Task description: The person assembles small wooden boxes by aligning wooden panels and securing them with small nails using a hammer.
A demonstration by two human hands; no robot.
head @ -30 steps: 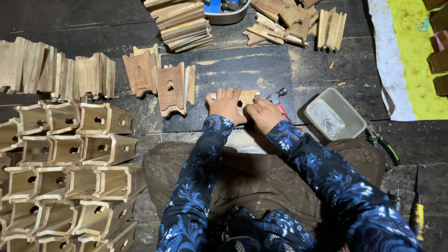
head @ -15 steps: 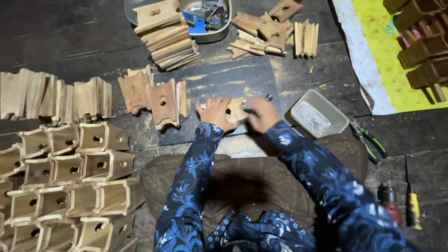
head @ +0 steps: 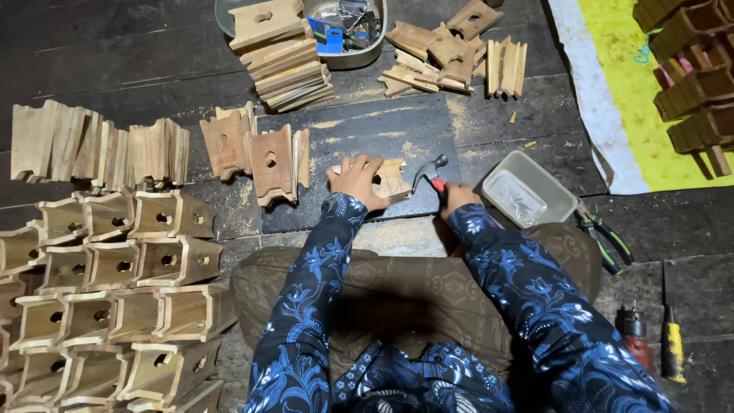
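Both arms reach forward from the lap, sleeved in dark blue floral cloth down to the wrists. Left hand (head: 356, 180) lies palm down, fingers spread and pressing flat, thumb out toward the right. Right hand (head: 457, 196) sits a little lower and to the right, well apart from the left, knuckles up, fingers curled closed in a fist-like grip. Right thumb not clearly visible, probably wrapped under. Forearms angle inward, elbows wide, wrists roughly level.
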